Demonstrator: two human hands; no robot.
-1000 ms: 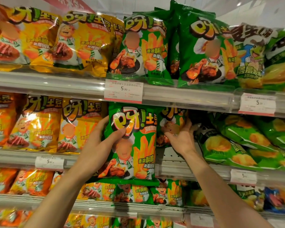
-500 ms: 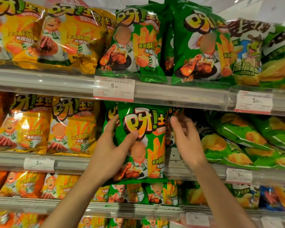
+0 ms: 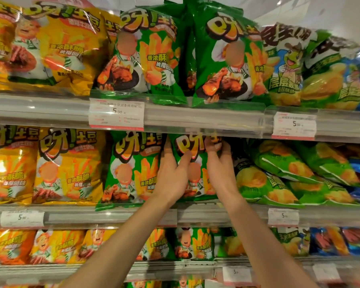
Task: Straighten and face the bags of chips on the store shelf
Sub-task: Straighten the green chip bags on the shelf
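A green chip bag (image 3: pixel 192 145) stands upright on the middle shelf (image 3: pixel 112 215), its top tucked under the upper shelf rail (image 3: pixel 195 119). My left hand (image 3: pixel 170 179) grips its left edge, thumb across the front and fingers behind. My right hand (image 3: pixel 219 171) grips its upper right corner with curled fingers. A matching green bag (image 3: pixel 131 169) faces forward just to its left. Yellow bags (image 3: pixel 69 167) of the same brand stand upright further left. The lower half of the held bag is hidden by my hands.
Right of my hands, several green bags (image 3: pixel 279 177) lie tilted and slumped on the middle shelf. The upper shelf carries yellow and green bags (image 3: pixel 146 55) facing out. Price tags (image 3: pixel 116 115) hang on the rails. Below is a row of smaller bags (image 3: pixel 193 244).
The green bag went right and back into the gap on the shelf, uncovering the matching bag on its left. My right hand came out of the gap and took the bag's top right corner.
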